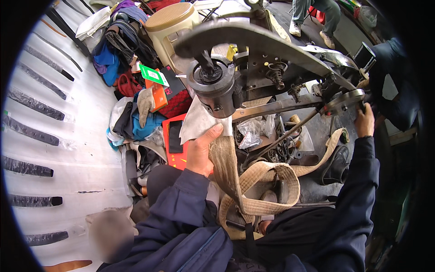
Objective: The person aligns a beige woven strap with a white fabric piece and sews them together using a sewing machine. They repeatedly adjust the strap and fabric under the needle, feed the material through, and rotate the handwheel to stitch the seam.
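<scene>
My left hand (199, 152) is closed on a tan webbing strap (224, 167), thumb on top, just below the round sewing head of a black hand-cranked sewing machine (217, 93). A whitish flat piece of cloth (201, 120) lies against the strap's upper end, under the head. From my hand the strap hangs down and loops over my lap, its other end running off to the right. Over at the right, my right hand (364, 121) is closed round the handle of the machine's metal crank wheel (343, 102). The stitching point itself is hidden.
Bags and clothes (120, 45) are piled at the far left beside a beige stool (171, 17). A dark phone (176, 137) rests on a red sheet. Wrapped dark strips (36, 129) hang on the white left surface. One person's legs (312, 13) stand behind; another dark-clothed person (394, 86) is right.
</scene>
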Motion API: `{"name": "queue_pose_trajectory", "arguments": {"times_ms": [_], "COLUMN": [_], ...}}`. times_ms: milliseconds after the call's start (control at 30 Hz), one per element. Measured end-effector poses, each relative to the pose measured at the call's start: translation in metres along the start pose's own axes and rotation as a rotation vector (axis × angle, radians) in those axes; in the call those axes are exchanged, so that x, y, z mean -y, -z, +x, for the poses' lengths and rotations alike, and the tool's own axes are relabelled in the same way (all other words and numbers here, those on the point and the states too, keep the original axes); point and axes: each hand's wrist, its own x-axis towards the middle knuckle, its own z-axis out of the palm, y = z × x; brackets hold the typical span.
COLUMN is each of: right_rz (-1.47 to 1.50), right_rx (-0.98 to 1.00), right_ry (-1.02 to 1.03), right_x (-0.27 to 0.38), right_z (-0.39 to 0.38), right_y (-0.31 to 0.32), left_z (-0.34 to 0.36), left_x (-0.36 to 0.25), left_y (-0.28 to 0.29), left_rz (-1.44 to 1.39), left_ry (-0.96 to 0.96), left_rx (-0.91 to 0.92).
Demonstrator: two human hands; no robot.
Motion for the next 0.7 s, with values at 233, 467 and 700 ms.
{"name": "queue_pose_trajectory", "arguments": {"times_ms": [233,467,700], "right_rz": [0.388,0.42,0.035], "right_rx": [0.785,0.148,0.039], "right_ry": [-0.28,0.127,0.055], "right_x": [0.044,0.08,-0.039], "right_z": [-0.079,-0.046,-0.007], "right_y": [-0.047,0.023,-0.038], "left_z": [0.004,0.004,0.01], "left_x": [0.003,0.001,0.002], "left_y": [0.001,0.001,0.005], "left_rz": [-0.003,0.011,0.047], "left_ry": [-0.043,-0.002,-0.058], "left_rx": [-0.005,-0.005,0.024]}}
